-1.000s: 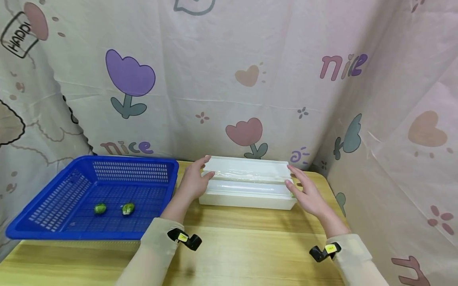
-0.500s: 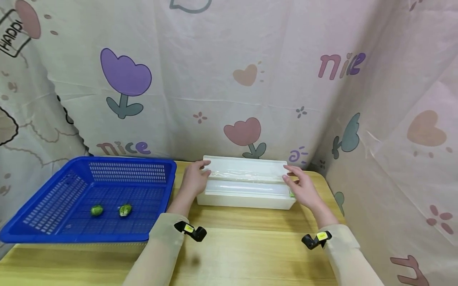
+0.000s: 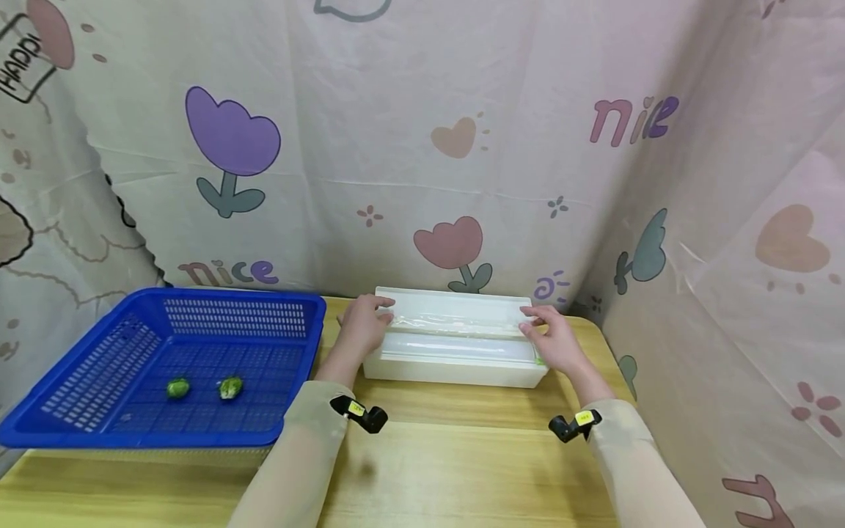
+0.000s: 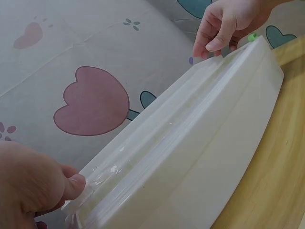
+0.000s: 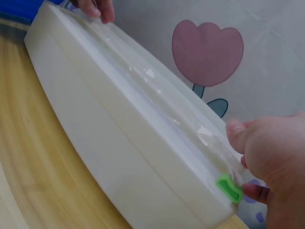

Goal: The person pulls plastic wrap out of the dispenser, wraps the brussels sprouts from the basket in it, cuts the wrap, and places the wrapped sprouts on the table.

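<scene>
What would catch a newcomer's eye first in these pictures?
Probably the bright blue basket at the left of the head view, holding what look like two Brussels sprouts. Then the white cling film dispenser on the wooden table, between a person's left grip and right grip. Behind it hangs a pale curtain printed with flowers.

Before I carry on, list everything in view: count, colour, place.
Table: one, yellow wood-grain, lower foreground
Plastic wrap dispenser: one, white, table's far side
Film roll: one, clear, inside dispenser
Slide cutter: one, green, dispenser's right end
Basket: one, blue, table's left end
Brussels sprouts: two, green, inside basket
Printed cloth: count unclear, pale, behind and beside table
Wrist cameras: two, black, one per wrist
Sleeves: two, cream, both forearms
Left hand: one, bare, dispenser's left end
Right hand: one, bare, dispenser's right end
</scene>
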Action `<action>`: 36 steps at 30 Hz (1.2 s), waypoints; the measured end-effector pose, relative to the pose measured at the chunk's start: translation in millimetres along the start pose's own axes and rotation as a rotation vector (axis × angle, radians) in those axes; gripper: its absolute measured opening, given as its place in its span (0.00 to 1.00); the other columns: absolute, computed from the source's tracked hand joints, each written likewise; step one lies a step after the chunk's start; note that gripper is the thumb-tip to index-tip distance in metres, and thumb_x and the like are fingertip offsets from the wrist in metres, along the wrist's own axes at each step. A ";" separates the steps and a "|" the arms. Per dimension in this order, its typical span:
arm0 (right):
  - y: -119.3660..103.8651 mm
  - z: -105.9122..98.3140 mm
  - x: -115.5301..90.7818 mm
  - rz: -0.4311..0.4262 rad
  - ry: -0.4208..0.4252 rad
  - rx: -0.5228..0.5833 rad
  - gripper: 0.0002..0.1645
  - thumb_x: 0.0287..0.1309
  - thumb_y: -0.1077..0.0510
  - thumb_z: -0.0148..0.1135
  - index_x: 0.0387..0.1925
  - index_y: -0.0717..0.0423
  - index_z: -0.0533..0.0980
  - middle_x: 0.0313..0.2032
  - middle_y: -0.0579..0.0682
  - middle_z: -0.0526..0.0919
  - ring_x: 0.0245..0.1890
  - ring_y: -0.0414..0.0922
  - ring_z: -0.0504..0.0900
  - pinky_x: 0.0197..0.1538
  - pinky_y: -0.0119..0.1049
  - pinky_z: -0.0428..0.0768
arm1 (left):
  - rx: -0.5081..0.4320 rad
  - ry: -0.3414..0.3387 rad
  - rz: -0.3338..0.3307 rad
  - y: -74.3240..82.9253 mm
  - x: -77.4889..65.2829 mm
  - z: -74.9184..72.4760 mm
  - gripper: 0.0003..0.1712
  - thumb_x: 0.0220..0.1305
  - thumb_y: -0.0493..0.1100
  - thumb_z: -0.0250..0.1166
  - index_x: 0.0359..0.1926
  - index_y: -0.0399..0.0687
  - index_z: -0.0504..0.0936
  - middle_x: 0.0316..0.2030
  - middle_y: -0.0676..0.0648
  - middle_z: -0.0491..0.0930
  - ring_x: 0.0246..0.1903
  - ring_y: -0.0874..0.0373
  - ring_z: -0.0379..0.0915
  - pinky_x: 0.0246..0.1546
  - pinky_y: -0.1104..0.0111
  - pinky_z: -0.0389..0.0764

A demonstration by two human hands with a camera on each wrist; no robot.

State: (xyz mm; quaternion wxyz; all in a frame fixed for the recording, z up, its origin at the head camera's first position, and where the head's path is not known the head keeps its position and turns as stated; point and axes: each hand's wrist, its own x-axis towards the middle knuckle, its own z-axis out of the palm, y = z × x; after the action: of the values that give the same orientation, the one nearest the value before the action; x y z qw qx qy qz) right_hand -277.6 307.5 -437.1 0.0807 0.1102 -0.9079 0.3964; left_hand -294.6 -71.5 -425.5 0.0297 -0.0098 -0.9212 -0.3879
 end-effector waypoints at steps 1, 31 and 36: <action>1.7 0.3 0.9 0.004 -0.005 -0.005 0.24 0.76 0.62 0.62 0.69 0.66 0.75 0.63 0.67 0.75 0.58 0.61 0.77 0.54 0.52 0.78 | 0.011 -0.003 0.000 0.5 0.5 -0.2 0.18 0.75 0.40 0.68 0.62 0.52 0.87 0.63 0.42 0.82 0.67 0.39 0.70 0.62 0.41 0.58; 7.8 10.5 7.4 0.059 0.081 -0.035 0.09 0.76 0.63 0.61 0.50 0.66 0.81 0.47 0.62 0.82 0.50 0.58 0.78 0.50 0.49 0.75 | 0.048 0.001 0.013 -2.2 -0.9 -1.5 0.06 0.77 0.40 0.66 0.47 0.51 0.89 0.44 0.48 0.85 0.52 0.45 0.77 0.60 0.44 0.60; 8.8 12.0 9.3 -0.021 -0.004 -0.092 0.15 0.76 0.63 0.62 0.56 0.67 0.83 0.51 0.63 0.79 0.53 0.60 0.76 0.57 0.56 0.75 | 0.024 0.026 0.030 -2.4 -5.0 -0.9 0.07 0.77 0.40 0.66 0.48 0.51 0.89 0.44 0.48 0.86 0.51 0.46 0.79 0.60 0.44 0.60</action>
State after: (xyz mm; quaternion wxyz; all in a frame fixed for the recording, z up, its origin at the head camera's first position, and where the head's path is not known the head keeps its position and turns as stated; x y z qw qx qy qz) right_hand -289.6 303.2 -449.2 0.0878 0.1167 -0.9241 0.3531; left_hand -289.6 -73.8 -427.0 0.0478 -0.0182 -0.9251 -0.3763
